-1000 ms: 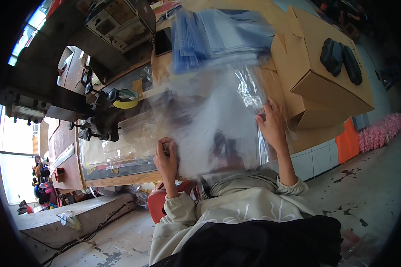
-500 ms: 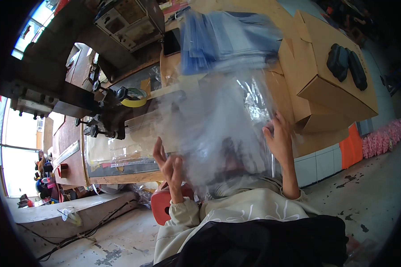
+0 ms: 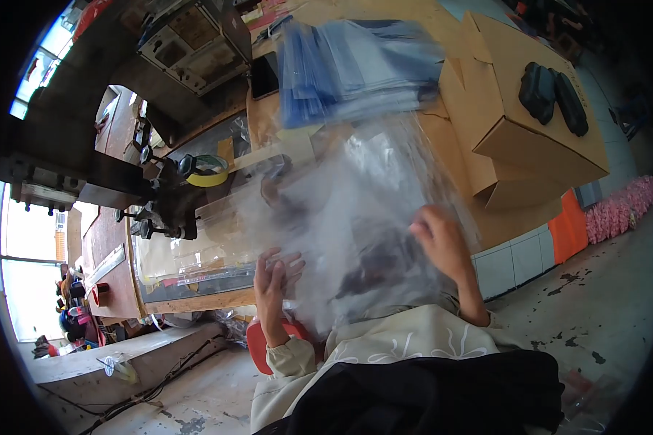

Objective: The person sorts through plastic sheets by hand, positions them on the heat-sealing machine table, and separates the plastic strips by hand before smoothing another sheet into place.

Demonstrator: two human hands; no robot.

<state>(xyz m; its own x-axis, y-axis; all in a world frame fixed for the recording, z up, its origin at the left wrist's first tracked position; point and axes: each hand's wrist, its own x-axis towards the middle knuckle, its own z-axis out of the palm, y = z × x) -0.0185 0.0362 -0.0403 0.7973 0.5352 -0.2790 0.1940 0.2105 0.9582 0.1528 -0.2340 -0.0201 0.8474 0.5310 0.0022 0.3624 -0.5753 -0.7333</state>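
A loose pile of clear plastic sheets (image 3: pixel 348 210), smeared by motion, spreads over my lap and the table's front edge. My left hand (image 3: pixel 274 279) is at the pile's left side with its fingers apart; I cannot tell whether it touches the plastic. Over the right part of the pile, my right hand (image 3: pixel 442 235) is blurred, its fingers partly bent, and any grip is hidden by the smear. Beyond the plastic lies a stack of blue-tinted plastic sleeves (image 3: pixel 359 69).
A dark metal press machine (image 3: pixel 109 181) stands at left, with a yellow tape roll (image 3: pixel 209 174) beside it. At right, a cardboard box (image 3: pixel 515 123) carries two dark cases (image 3: pixel 551 98). A black phone (image 3: pixel 264 76) lies near the sleeves, and a red stool (image 3: pixel 265 344) shows below the table.
The plastic sheets have shifted and spread toward the right. My right hand has moved slightly down and left, away from the sheets' right edge. My left hand has turned more upright.
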